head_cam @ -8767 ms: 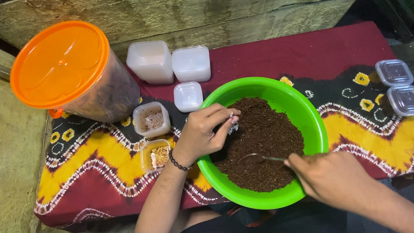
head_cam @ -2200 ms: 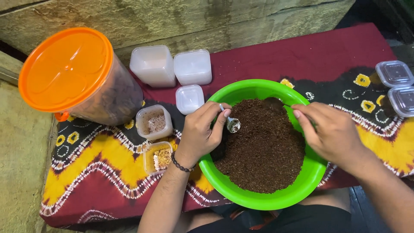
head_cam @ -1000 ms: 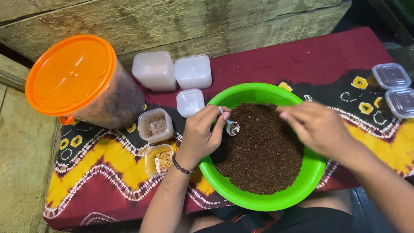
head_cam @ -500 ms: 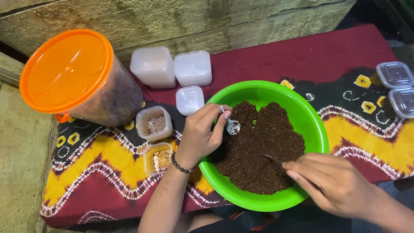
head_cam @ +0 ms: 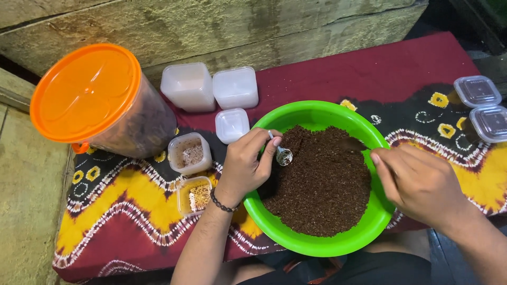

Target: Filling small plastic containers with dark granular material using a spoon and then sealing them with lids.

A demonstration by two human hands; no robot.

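A green bowl (head_cam: 317, 113) holds a heap of dark brown crumbly mix (head_cam: 322, 182). My left hand (head_cam: 245, 166) rests over the bowl's left rim and pinches a small metal spoon (head_cam: 282, 154), bowl end down near the mix. My right hand (head_cam: 420, 182) sits at the bowl's right rim, fingers curled around a thin utensil that reaches into the mix; most of that utensil is hidden under the hand.
A big jar with an orange lid (head_cam: 87, 92) stands at the left. Two open small tubs (head_cam: 190, 153) (head_cam: 194, 195) hold grainy stuff. White lidded tubs (head_cam: 211, 87) and a smaller one (head_cam: 232, 125) sit behind the bowl. Two clear lidded boxes (head_cam: 483, 108) lie at the right, all on a patterned cloth (head_cam: 121, 221).
My right hand has swept from the bowl's near edge up to its right rim, stirring the mix. The left hand stays put with the spoon.
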